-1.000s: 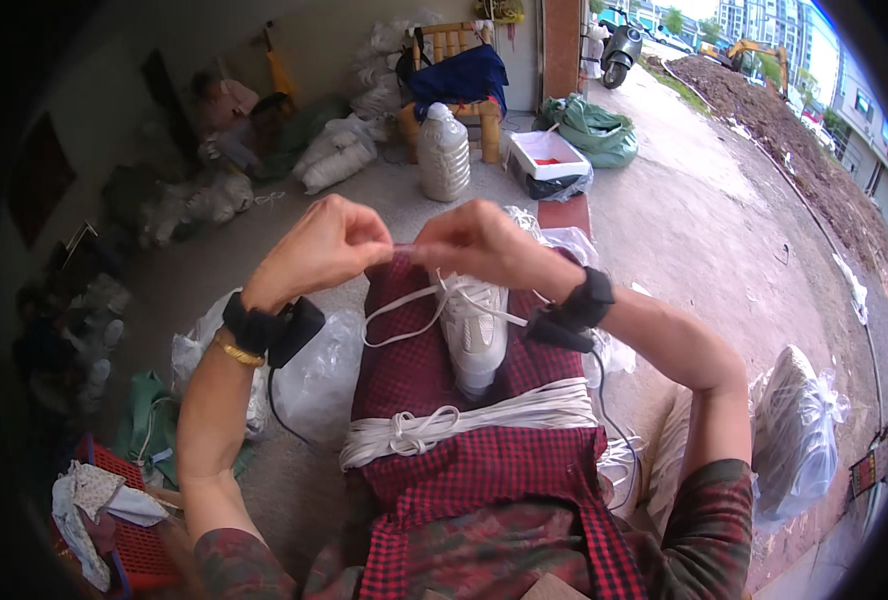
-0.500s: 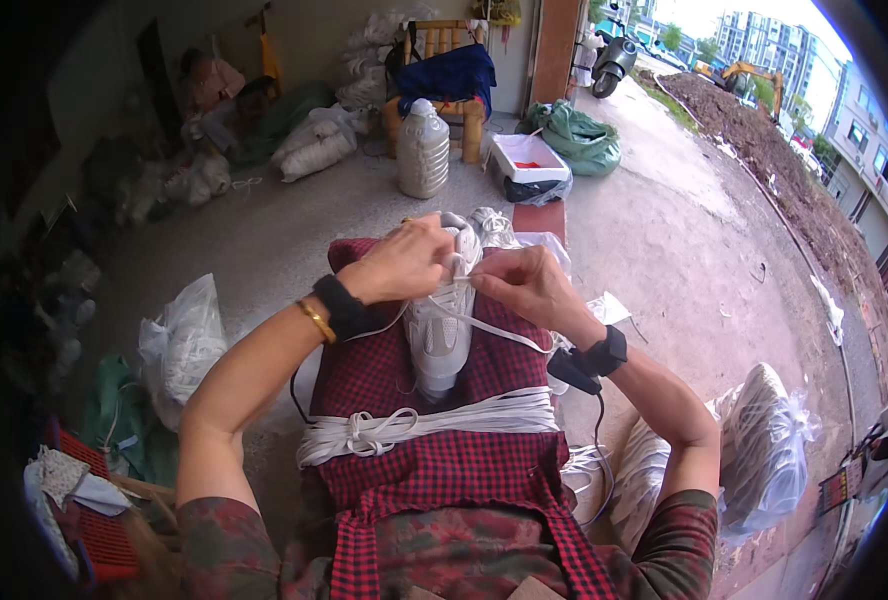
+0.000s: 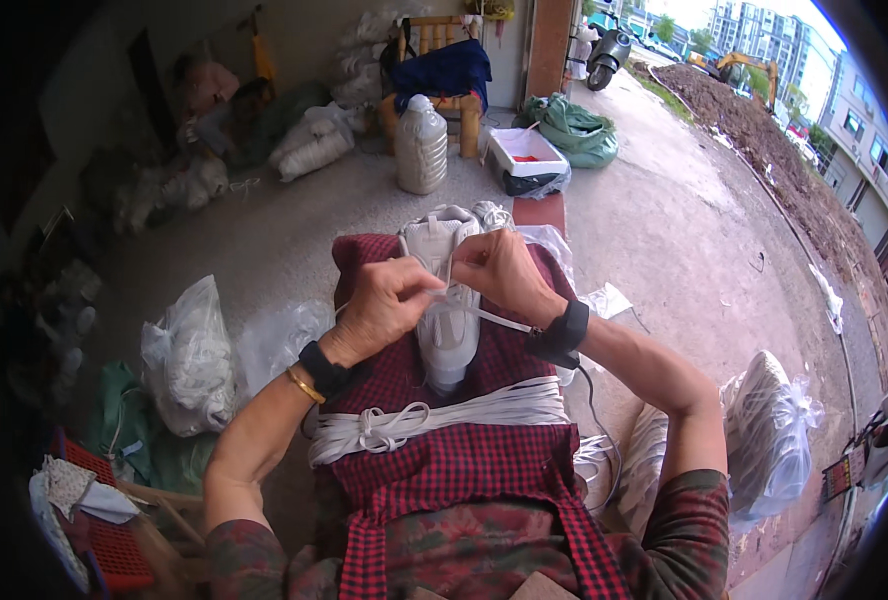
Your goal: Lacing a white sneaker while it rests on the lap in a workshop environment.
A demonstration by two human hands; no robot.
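A white lace-up sneaker (image 3: 451, 345) lies across my lap on a red-and-black checked apron, toe toward me. My left hand (image 3: 389, 300) is closed at the left of the sneaker, thumb and forefinger pinching the white shoelace over the eyelets. My right hand (image 3: 504, 272) bends over the upper right eyelets. Its fingers are pinched on the lace there, the tips partly hidden. One length of shoelace (image 3: 502, 319) runs from the sneaker toward my right wrist. Nearer me, a bundle of white laces (image 3: 444, 424) is tied across the apron.
Bagged shoes stand left (image 3: 192, 365) and right (image 3: 769, 435). Ahead are another white shoe (image 3: 492, 214), a large plastic bottle (image 3: 422, 150), a white box (image 3: 527, 152) and a bamboo chair (image 3: 471, 104). A red basket (image 3: 119, 550) sits at lower left. Another person (image 3: 204, 95) sits at back left.
My left hand has moved down and left from the sneaker's tongue. My right hand has shifted up and inward over the eyelets. The sneaker's collar and tongue now show more.
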